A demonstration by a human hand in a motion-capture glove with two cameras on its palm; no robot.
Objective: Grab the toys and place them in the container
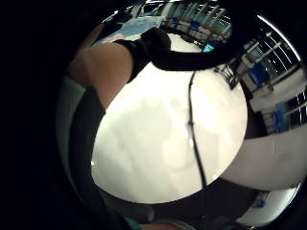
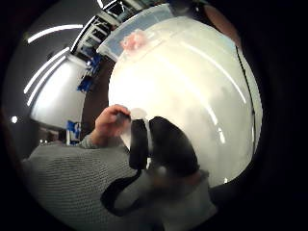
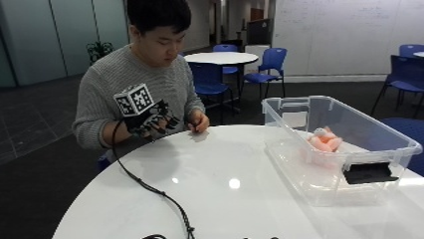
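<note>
A clear plastic container [image 3: 391,137] stands on the right side of the round white table [image 3: 218,184]. A pink soft toy [image 3: 324,140] lies inside it, also visible as the pink toy [image 2: 134,39] in the container [image 2: 113,45] in the thumb side palm view. My gloved right hand [image 3: 154,122] hovers above the table's far edge, close to the person's chest. Its fingers [image 2: 168,144] hang relaxed and hold nothing. The bare left hand [image 3: 197,122] rests on the table edge beside it. No toy lies on the table top in these views.
A black cable [image 3: 149,186] runs from the glove across the left part of the table to its near edge. Blue chairs [image 3: 265,69] and another round table [image 3: 222,58] stand behind the person. The container has a black latch [image 3: 368,173] on its near end.
</note>
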